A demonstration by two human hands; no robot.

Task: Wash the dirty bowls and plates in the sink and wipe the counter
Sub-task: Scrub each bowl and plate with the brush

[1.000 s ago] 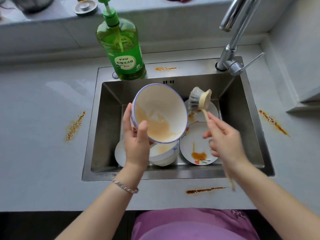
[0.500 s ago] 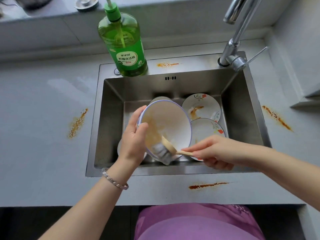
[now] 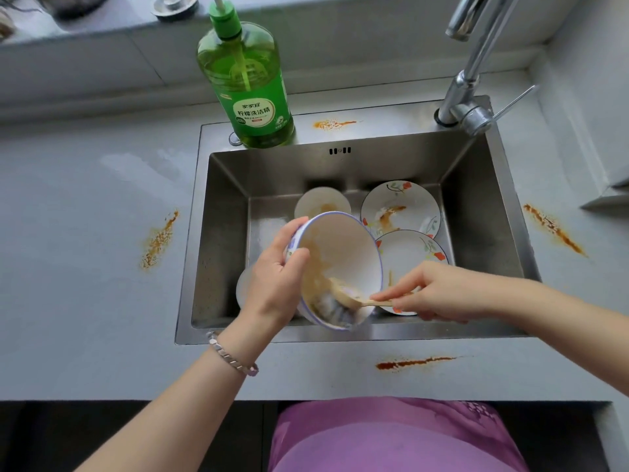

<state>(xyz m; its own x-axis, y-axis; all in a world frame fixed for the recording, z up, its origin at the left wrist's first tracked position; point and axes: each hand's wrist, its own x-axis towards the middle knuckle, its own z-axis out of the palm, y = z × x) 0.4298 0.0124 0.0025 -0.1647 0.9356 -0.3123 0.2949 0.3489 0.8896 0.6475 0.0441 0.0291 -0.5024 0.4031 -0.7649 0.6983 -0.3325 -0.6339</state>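
Two stained plates (image 3: 401,209) lie in the sink (image 3: 221,240), right of centre. I have the left hand (image 3: 275,284) gripping a tilted, sauce-smeared bowl (image 3: 347,253) by its rim over the sink; the right hand (image 3: 439,294) pinches the brush (image 3: 343,296) handle, bristles against the bowl's lower inside. Orange smears (image 3: 160,240) streak the counter (image 3: 85,284) on both sides and in front.
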